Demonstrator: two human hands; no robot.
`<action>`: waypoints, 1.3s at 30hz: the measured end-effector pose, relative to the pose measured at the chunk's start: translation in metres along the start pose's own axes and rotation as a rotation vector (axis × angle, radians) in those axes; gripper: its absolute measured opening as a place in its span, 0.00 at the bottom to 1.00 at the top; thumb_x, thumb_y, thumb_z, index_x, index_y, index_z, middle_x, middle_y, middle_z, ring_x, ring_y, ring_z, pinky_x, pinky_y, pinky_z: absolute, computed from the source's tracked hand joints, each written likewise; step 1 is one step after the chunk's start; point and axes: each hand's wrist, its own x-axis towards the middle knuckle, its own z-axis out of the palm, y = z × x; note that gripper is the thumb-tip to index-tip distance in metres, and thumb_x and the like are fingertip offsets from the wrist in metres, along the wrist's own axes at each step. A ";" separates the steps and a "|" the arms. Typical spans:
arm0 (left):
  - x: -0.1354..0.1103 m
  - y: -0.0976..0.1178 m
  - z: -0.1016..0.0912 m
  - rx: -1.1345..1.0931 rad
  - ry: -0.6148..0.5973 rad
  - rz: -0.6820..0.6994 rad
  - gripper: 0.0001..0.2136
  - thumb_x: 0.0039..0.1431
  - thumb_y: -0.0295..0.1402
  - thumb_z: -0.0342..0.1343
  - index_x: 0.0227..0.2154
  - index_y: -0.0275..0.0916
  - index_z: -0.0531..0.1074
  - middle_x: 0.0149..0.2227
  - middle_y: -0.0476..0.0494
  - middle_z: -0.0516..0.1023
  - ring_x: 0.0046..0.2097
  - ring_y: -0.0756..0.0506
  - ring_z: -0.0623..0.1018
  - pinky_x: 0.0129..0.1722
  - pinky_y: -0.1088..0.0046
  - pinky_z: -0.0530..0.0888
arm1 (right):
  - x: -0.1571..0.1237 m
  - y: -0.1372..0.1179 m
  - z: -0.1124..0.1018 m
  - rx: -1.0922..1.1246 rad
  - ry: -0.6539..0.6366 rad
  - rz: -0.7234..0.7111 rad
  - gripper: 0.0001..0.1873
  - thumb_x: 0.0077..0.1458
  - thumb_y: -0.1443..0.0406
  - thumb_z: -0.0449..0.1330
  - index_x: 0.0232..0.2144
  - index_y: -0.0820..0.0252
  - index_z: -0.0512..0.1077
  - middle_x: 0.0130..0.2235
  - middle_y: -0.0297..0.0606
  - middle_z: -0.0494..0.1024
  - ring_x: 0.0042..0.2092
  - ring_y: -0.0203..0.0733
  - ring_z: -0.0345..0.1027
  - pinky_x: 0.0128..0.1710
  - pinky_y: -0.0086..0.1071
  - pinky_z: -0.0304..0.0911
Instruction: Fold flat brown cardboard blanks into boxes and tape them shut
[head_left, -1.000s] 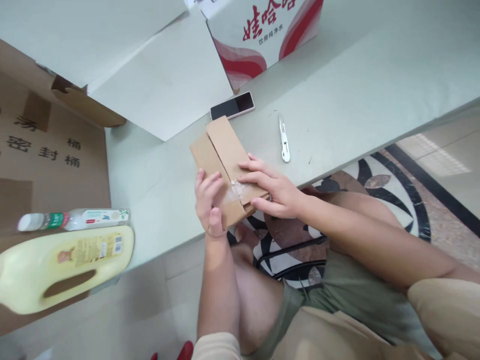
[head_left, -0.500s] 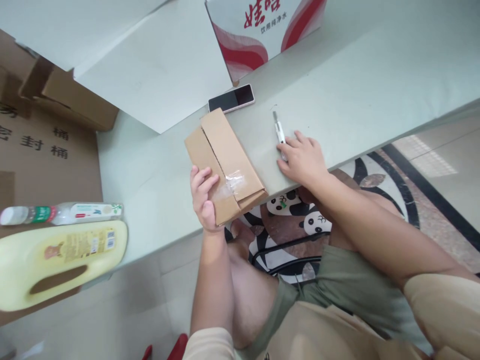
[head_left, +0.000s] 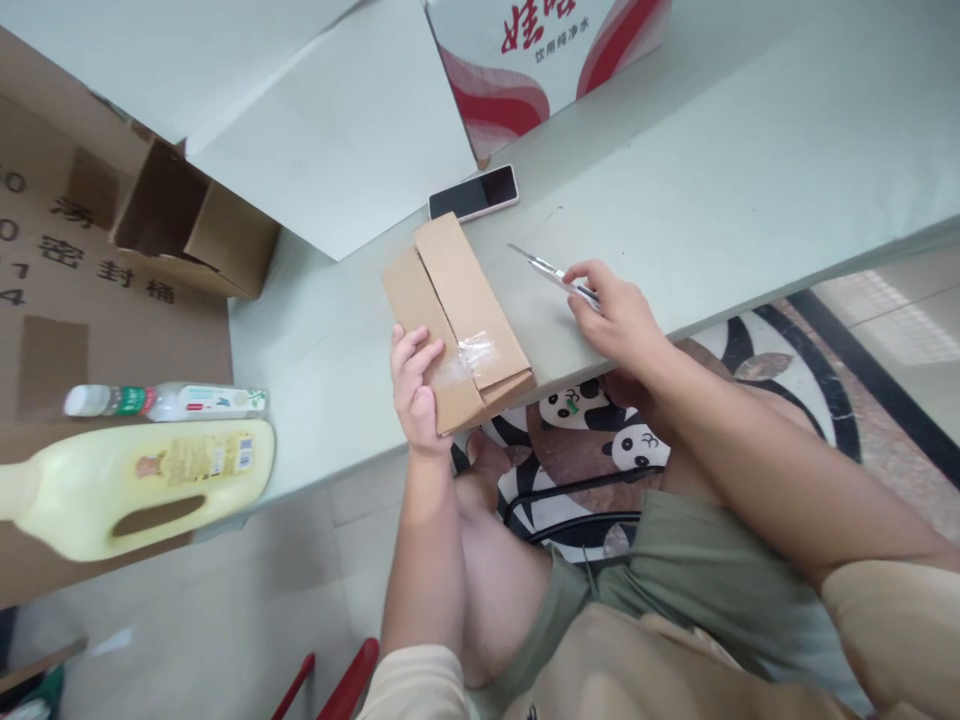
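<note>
A flat brown cardboard box, its flaps joined by clear tape, lies at the near edge of the pale green table. My left hand grips its near left corner, fingers curled over the top. My right hand is to the right of the box, closed on a white utility knife lifted off the table, its blade pointing left toward the box.
A phone lies just behind the box, with a red-and-white carton further back. On the left are a small open cardboard box, a clear bottle, a yellow jug and a large printed carton.
My right hand left the taped seam, reached right to the knife on the table and picked it up. My left hand kept its hold on the box.
</note>
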 end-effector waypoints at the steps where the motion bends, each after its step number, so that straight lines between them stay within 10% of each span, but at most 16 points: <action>1: 0.000 -0.001 0.000 0.000 -0.007 0.012 0.23 0.66 0.49 0.42 0.49 0.47 0.78 0.57 0.46 0.75 0.68 0.40 0.66 0.74 0.53 0.53 | -0.002 -0.001 0.000 0.045 0.006 -0.019 0.13 0.58 0.64 0.53 0.45 0.54 0.73 0.29 0.34 0.75 0.28 0.41 0.63 0.32 0.35 0.58; 13: -0.005 0.002 0.012 0.005 0.045 0.056 0.22 0.67 0.49 0.43 0.52 0.51 0.78 0.58 0.49 0.74 0.68 0.41 0.64 0.75 0.53 0.51 | -0.017 -0.004 -0.009 0.152 -0.076 -0.100 0.28 0.55 0.58 0.59 0.58 0.58 0.66 0.46 0.44 0.77 0.35 0.43 0.68 0.40 0.40 0.68; 23: -0.017 0.014 0.019 0.103 0.114 -0.057 0.25 0.64 0.55 0.42 0.48 0.48 0.78 0.55 0.45 0.74 0.68 0.40 0.66 0.75 0.52 0.50 | -0.028 -0.016 -0.030 0.253 0.012 -0.272 0.15 0.63 0.54 0.55 0.41 0.56 0.76 0.34 0.39 0.77 0.36 0.43 0.70 0.39 0.38 0.67; 39: -0.004 0.069 0.098 0.077 0.052 -0.285 0.24 0.62 0.59 0.48 0.42 0.46 0.77 0.54 0.45 0.73 0.72 0.35 0.59 0.74 0.45 0.49 | -0.061 -0.012 -0.084 0.456 0.363 -0.370 0.08 0.61 0.56 0.60 0.43 0.47 0.70 0.32 0.31 0.72 0.25 0.34 0.63 0.24 0.36 0.62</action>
